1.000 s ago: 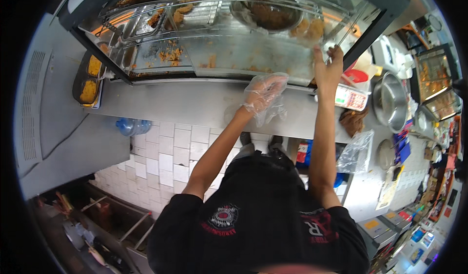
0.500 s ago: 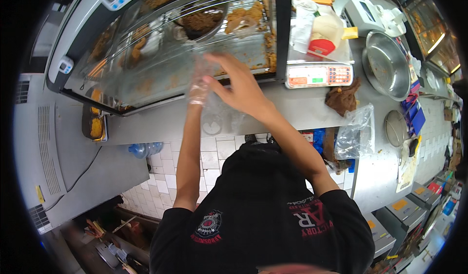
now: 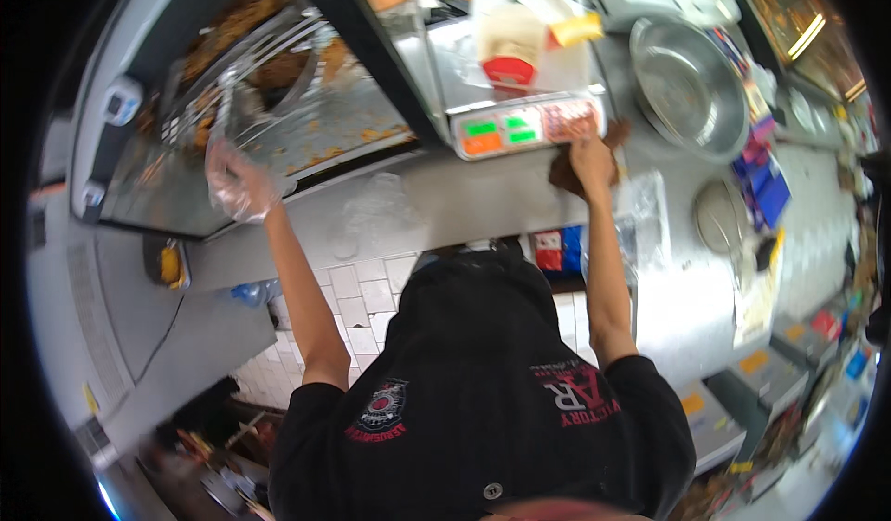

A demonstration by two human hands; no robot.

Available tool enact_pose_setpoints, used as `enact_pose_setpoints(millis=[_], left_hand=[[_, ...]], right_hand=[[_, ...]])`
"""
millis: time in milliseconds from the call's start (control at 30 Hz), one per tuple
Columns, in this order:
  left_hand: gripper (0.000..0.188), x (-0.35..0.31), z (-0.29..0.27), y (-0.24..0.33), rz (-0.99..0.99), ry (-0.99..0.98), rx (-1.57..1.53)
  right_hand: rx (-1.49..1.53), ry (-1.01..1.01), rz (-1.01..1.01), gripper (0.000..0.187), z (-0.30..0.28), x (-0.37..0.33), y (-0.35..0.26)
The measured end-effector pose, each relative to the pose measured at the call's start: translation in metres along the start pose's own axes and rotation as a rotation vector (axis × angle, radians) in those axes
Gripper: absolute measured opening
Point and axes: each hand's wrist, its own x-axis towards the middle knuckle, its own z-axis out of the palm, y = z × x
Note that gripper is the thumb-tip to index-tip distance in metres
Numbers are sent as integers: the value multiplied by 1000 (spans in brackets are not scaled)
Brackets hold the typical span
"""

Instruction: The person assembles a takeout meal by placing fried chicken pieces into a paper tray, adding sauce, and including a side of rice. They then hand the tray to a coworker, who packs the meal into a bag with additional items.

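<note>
My left hand (image 3: 241, 185), in a clear plastic glove, is raised at the front of the glass food cabinet (image 3: 376, 156). Its fingers are smeared by motion, and whether it holds anything I cannot tell. Inside the cabinet, a wire rack, a round dish and golden fried pieces show through blur. My bare right hand (image 3: 591, 164) reaches over a crumpled brown cloth (image 3: 566, 176), its stretched fingertips at the keypad of the white scale (image 3: 464, 124). The scale's display glows green and orange. On its platform lies a paper pouch (image 3: 509, 57) with a red patch, beside plastic film.
A large steel bowl (image 3: 691, 90) stands right of the scale. A wire strainer (image 3: 719, 217) and a clear plastic bag (image 3: 645, 210) lie nearer on the right. Thin crumpled plastic (image 3: 380, 207) rests on the counter in front of the cabinet.
My hands were together at the left hand's glove and have parted. The left has moved left along the cabinet, the right across to the scale's keypad. The view has shifted.
</note>
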Motion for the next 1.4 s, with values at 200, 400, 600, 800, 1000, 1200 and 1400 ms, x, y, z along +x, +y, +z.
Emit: enact_pose_setpoints(millis=[200, 400, 600, 800, 1000, 1200, 1400], left_hand=[[34, 136, 11, 37, 506, -340, 759], [47, 244, 77, -21, 235, -1143, 959], [49, 278, 116, -37, 191, -1370, 945], [50, 267, 138, -31, 222, -1387, 924], [52, 260, 132, -28, 230, -1379, 907], [54, 256, 117, -20, 242, -1370, 894], [56, 246, 119, -18, 272, -1356, 899]], right_hand=[[17, 61, 36, 47, 7, 15, -7], [331, -276, 31, 44, 31, 61, 43], [669, -192, 84, 45, 31, 60, 68], [881, 58, 100, 42, -2, -39, 19], [1037, -153, 114, 37, 1, -128, -28], [991, -266, 72, 37, 14, -139, -52], [963, -285, 16, 37, 12, -127, -56]])
